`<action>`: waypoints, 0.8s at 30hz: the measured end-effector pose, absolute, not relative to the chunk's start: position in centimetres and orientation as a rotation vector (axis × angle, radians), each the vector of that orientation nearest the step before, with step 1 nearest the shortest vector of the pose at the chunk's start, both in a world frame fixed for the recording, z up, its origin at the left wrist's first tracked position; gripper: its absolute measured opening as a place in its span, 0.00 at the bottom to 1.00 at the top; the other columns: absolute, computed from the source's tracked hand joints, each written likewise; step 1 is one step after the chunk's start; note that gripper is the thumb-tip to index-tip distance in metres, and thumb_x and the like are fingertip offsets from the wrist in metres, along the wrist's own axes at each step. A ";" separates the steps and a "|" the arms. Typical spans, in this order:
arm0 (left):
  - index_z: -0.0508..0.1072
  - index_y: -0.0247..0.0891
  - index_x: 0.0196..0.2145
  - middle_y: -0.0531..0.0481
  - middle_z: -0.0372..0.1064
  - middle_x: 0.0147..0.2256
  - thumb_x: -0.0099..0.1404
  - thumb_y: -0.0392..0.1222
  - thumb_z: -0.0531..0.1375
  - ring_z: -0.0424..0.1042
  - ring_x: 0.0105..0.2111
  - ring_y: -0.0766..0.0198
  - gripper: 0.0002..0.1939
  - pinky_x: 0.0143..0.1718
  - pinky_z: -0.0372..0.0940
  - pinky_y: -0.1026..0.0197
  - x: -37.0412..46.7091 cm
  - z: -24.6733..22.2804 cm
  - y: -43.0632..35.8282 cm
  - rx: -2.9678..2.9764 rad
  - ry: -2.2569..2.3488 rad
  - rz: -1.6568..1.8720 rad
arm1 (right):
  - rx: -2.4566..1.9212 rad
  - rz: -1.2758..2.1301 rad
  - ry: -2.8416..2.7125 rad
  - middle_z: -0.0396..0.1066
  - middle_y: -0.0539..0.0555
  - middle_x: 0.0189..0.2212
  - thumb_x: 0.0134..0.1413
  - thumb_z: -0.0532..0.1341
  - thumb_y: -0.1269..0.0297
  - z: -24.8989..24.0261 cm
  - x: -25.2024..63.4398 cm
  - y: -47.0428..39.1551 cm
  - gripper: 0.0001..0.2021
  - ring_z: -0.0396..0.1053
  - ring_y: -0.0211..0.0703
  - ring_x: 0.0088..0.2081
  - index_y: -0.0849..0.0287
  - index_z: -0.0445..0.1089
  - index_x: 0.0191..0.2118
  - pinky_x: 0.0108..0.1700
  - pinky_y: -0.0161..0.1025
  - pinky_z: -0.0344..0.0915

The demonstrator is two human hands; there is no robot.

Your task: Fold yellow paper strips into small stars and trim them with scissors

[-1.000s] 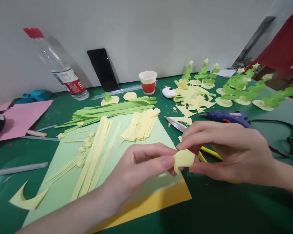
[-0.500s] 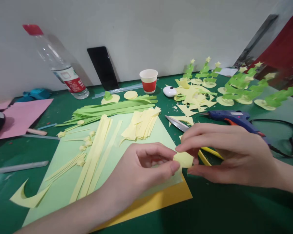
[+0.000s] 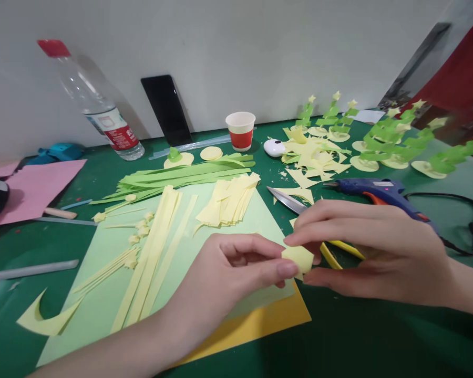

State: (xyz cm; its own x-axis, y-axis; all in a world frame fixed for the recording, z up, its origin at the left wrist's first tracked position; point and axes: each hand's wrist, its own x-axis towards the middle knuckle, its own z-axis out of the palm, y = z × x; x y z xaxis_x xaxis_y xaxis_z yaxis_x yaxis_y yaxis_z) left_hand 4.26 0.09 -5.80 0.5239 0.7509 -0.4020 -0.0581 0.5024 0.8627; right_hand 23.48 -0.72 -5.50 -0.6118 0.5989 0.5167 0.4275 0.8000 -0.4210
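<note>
Between thumb and fingers my left hand [image 3: 240, 268] pinches a small pale yellow folded paper piece [image 3: 300, 257] with angled, roughly pentagonal edges. My right hand [image 3: 370, 247] has its fingertips curled around the same piece from the right, fingers above and thumb below. Under the right hand lie scissors [image 3: 287, 200]; their blades stick out at the left and part of the yellow handles shows below the fingers. A light green sheet [image 3: 256, 310] is under my left forearm, bearing long yellow paper strips [image 3: 153, 257] and small folded paper stars [image 3: 143, 230].
Behind are green strips [image 3: 181, 178], yellow scraps [image 3: 311, 152], a paper cup [image 3: 241, 131], a phone [image 3: 166, 110] and a bottle [image 3: 114, 128]. A blue glue gun [image 3: 370, 187] with a black cord lies right, near several green paper plants [image 3: 394, 139] topped with stars. Pink paper [image 3: 43, 189] is left.
My left thumb has slid slightly right and further over the folded paper, and the piece has turned a little. My right hand has hardly moved.
</note>
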 end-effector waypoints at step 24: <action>0.77 0.39 0.18 0.58 0.73 0.21 0.47 0.32 0.69 0.69 0.25 0.71 0.06 0.30 0.63 0.70 4.4 -5.9 -0.3 0.881 0.921 0.634 | -0.764 0.285 -2.252 0.73 0.54 0.31 0.64 0.55 0.68 -5.7 22.8 -1.2 0.06 0.69 0.31 0.30 0.63 0.67 0.41 0.32 0.23 0.69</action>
